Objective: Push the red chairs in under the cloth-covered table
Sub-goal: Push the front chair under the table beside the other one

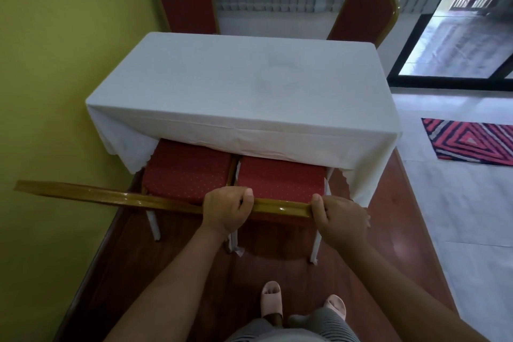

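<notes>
A table under a white cloth (241, 91) stands against the yellow wall. Two red chairs sit side by side at its near edge, seats partly under the cloth: the left one (186, 172) and the right one (280, 180). My left hand (227, 209) and my right hand (340, 216) both grip the gold top rail (280, 207) of the right chair's back. The left chair's gold back rail (83, 193) runs off to the left. Two more red chairs stand at the far side, one at the left (186, 5) and one at the right (363, 14).
The yellow wall (55, 78) closes the left side. A red patterned rug (472, 144) lies on the pale floor at right. Dark wood flooring (249, 272) is under my slippered feet (302, 304). Blinds and a glass door stand behind the table.
</notes>
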A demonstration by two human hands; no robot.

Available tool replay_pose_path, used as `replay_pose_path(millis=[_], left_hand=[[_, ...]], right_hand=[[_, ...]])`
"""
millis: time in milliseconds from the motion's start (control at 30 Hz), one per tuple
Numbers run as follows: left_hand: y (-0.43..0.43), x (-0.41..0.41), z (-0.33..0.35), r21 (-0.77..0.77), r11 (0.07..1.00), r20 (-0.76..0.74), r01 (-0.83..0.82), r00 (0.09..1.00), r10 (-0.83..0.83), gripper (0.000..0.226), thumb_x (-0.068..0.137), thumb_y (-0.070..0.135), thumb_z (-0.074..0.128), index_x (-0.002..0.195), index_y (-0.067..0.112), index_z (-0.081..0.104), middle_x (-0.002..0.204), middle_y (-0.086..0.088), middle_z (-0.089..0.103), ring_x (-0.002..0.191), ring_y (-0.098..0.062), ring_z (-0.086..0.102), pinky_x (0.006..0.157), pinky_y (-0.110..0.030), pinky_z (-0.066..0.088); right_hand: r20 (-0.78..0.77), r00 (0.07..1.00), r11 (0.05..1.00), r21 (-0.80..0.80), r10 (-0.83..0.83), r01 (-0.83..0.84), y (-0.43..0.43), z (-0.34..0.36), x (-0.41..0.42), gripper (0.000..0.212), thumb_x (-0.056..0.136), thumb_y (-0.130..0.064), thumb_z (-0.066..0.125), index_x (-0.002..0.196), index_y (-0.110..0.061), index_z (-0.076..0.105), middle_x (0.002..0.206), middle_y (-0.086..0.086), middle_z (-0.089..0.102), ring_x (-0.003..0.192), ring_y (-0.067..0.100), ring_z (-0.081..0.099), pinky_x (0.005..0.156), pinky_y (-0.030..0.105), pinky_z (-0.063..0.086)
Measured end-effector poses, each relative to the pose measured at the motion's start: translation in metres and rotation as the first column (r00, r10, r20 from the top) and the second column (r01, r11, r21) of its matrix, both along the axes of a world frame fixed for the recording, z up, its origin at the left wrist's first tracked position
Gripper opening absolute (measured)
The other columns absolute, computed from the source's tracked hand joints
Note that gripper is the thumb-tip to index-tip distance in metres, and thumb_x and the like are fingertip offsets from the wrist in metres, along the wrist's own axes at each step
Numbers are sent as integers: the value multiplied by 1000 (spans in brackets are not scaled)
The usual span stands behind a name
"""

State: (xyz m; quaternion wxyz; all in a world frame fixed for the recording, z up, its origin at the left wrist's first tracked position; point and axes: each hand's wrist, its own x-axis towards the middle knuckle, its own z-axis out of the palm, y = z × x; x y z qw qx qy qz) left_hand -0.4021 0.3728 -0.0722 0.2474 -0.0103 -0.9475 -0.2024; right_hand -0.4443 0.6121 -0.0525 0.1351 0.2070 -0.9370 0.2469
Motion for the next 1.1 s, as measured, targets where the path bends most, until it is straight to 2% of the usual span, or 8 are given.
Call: replay_pose_path(millis=[267,633,733,867,933,1000,1033,1100], left_hand=[[6,2,0,27,999,-41,-40,998,41,56,94,26,36,45,11,57,36,0,46,28,-17,40,30,-25,29],[6,5,-2,27,999,-16,-19,1000,19,58,95,31,33,47,11,59,38,0,48,31,-17,43,32,-26,31],[4,3,2,34,999,101,-29,995,25,59,93,43,29,51,14,60,40,1,49,35,-15,43,38,-21,26],[1,-14,16,122,987,463,-103,886,35,53,87,58,33,74,29,75,66,6,67,64,-13,59,56,-26,40],[4,-26,25,153,983,586,-102,810,-7,45,87,60,36,74,37,73,69,11,65,71,-13,61,60,-27,41],[10,-40,31,133,988,638,-73,770,-29,45,88,63,35,85,39,73,79,9,69,82,-17,64,65,-28,41],[15,-50,32,104,993,651,-62,759,-20,48,89,63,34,100,37,72,95,5,72,94,-20,64,71,-29,42],[27,-74,30,24,999,681,-49,732,19,55,91,62,31,126,31,61,129,1,62,119,-24,55,89,-37,42]], right_hand=[[5,1000,1000,2,9,-9,3,2,0,50,91,-35,32,43,-21,40,40,-10,33,33,8,31,38,21,20],[56,998,1000,11,10,-10,5,2,2,50,91,-38,30,44,-20,40,40,-11,31,35,9,32,38,22,21],[103,995,999,45,9,-14,7,2,1,49,90,-42,27,44,-24,33,39,-11,27,35,7,31,40,21,18],[231,973,998,59,-11,-2,8,-1,-8,52,93,-38,35,44,-22,33,40,-6,34,38,9,36,42,25,24],[328,945,999,-34,-2,14,9,4,-16,47,94,-39,34,53,-23,51,51,-10,49,48,12,49,47,24,34],[392,920,996,-68,-21,51,12,12,-29,40,94,-39,31,96,-27,69,89,-14,65,80,16,63,65,27,45],[396,917,996,-52,-45,72,15,13,-38,41,94,-37,32,115,-24,64,109,-10,66,97,18,61,76,32,46],[397,915,997,-4,-69,77,25,10,-60,43,93,-33,33,124,-14,56,129,4,59,114,23,53,87,37,41]])
